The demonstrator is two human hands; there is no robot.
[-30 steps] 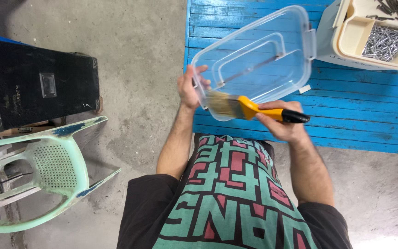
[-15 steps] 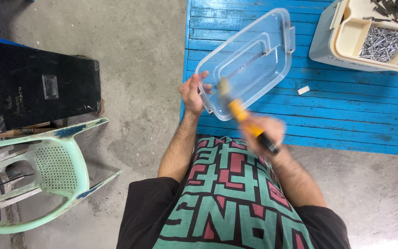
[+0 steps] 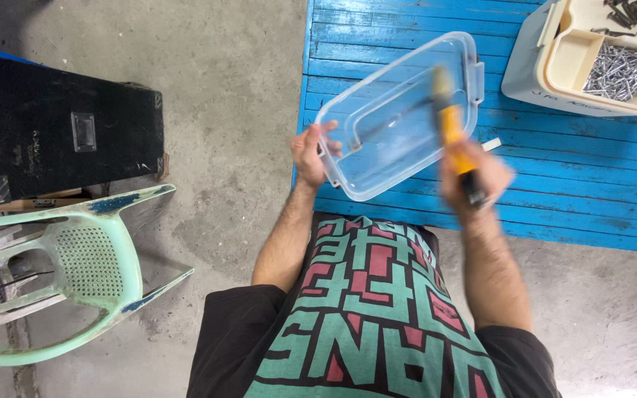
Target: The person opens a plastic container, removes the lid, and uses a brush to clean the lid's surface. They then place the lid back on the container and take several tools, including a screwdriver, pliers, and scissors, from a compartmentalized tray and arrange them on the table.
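Note:
My left hand (image 3: 311, 153) grips the near left rim of a clear plastic container (image 3: 392, 118), tilted up over the edge of a blue wooden table (image 3: 554, 184). My right hand (image 3: 477, 180) is closed on the black end of a yellow-handled paintbrush (image 3: 450, 125). The brush points up and away from me, with its bristles inside the container near the right wall. Hand and brush are motion-blurred.
A cream organiser box (image 3: 599, 59) with nails and screws sits at the table's far right. A small white piece (image 3: 491, 144) lies on the table beside the container. A pale green plastic chair (image 3: 68, 273) and a black case (image 3: 60, 136) stand on the concrete floor to my left.
The brush has swung from lying sideways under the container to pointing upward inside it. My right hand moved right. The container has shifted slightly and tilted.

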